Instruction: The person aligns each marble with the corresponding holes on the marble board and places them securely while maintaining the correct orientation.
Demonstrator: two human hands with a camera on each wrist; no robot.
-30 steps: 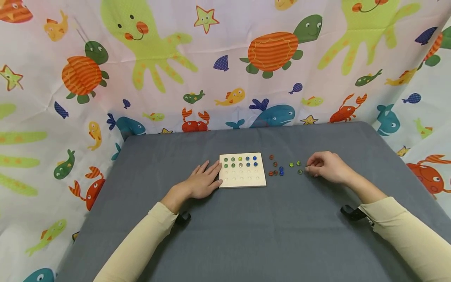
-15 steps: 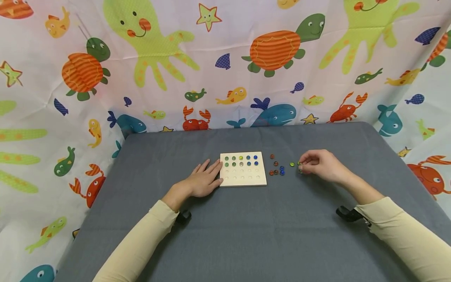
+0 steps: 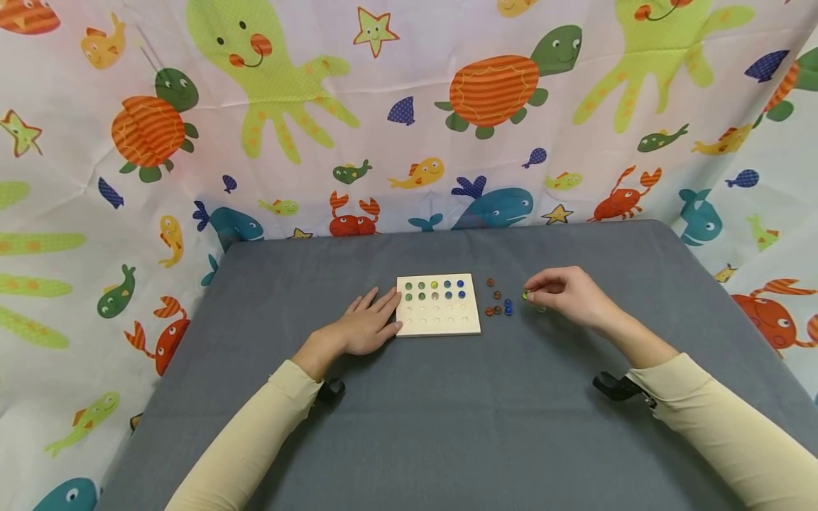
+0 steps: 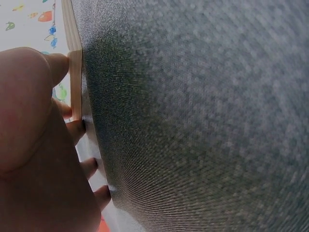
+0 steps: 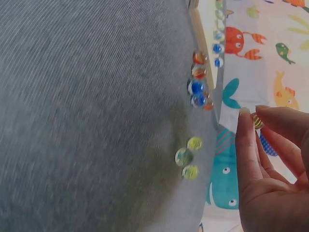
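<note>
A pale wooden board point(image 3: 438, 328) with rows of round hollows lies on the grey cloth. Green, yellow, clear and blue marbles fill its two far rows; the two near rows of hollows hold none. My left hand point(image 3: 366, 332) lies spread at the board's left side, fingertips and thumb against its edge. Between thumb and fingertips, my right hand point(image 3: 569, 297) pinches a yellow-striped marble point(image 5: 258, 123). It hovers right of the board, over a few loose marbles. In the right wrist view, a clear greenish marble point(image 5: 183, 157) sits between two yellow-green marbles point(image 5: 194, 143) on the cloth.
Several red-brown marbles point(image 3: 497, 294) and two blue marbles point(image 3: 508, 307) lie just off the board's right edge. The grey cloth point(image 3: 422, 411) covers the table. A curtain point(image 3: 287, 184) printed with sea animals hangs behind and at both sides.
My right hand has moved left toward the board, from beside the loose green marbles to over them, its fingers still pinched. My left hand stays at the board.
</note>
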